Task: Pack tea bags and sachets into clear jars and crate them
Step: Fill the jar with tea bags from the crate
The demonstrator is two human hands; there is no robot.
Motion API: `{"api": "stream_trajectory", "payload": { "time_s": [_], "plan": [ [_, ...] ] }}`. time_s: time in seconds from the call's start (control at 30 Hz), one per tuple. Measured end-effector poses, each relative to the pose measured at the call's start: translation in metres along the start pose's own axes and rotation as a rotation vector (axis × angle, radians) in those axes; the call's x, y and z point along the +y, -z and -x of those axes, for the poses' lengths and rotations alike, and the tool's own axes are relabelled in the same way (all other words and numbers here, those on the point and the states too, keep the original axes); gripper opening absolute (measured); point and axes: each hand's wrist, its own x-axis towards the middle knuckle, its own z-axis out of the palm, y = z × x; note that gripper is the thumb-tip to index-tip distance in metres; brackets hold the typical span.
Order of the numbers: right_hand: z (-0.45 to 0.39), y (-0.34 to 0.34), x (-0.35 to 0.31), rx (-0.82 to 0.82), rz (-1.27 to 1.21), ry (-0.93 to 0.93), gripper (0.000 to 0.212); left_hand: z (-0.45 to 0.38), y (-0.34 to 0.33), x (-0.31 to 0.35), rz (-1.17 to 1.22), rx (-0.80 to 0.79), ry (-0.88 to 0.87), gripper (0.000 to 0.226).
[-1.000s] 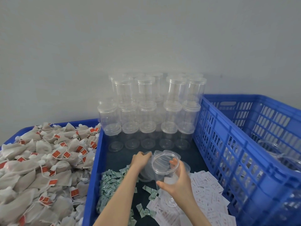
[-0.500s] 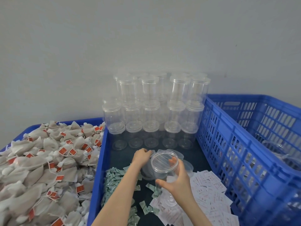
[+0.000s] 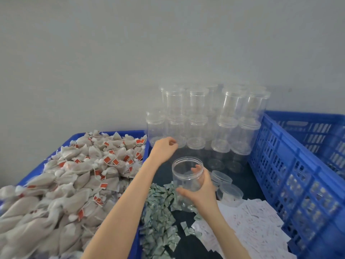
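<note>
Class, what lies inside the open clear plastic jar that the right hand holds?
The clear plastic jar looks empty; the right hand shows through its wall. Its bottom, over green sachets, is partly covered.
</note>
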Motion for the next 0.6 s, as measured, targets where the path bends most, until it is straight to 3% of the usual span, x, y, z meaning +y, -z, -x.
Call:
{"api": "stream_trajectory", "payload": {
  "time_s": [0.1,0.27,0.47,0.6],
  "plan": [
    [0.003,-0.012,0.000,-0.070,-0.014,-0.013,0.087,0.015,0.040,-0.016,-0.033,0.075,-0.005,0.028],
    [0.019,-0.030,0.007,-0.162,0.002,-0.045,0.088,0.044,0.079,-0.064,-0.192,0.112,0.132,0.022],
    [0.033,-0.046,0.009,-0.191,0.012,-0.051,0.081,0.069,0.057,-0.110,-0.574,-0.273,0.248,0.029],
    [0.038,-0.051,0.010,-0.202,0.010,-0.039,0.075,0.077,0.035,-0.132,-0.860,-0.346,0.224,0.035]
  ]
}}
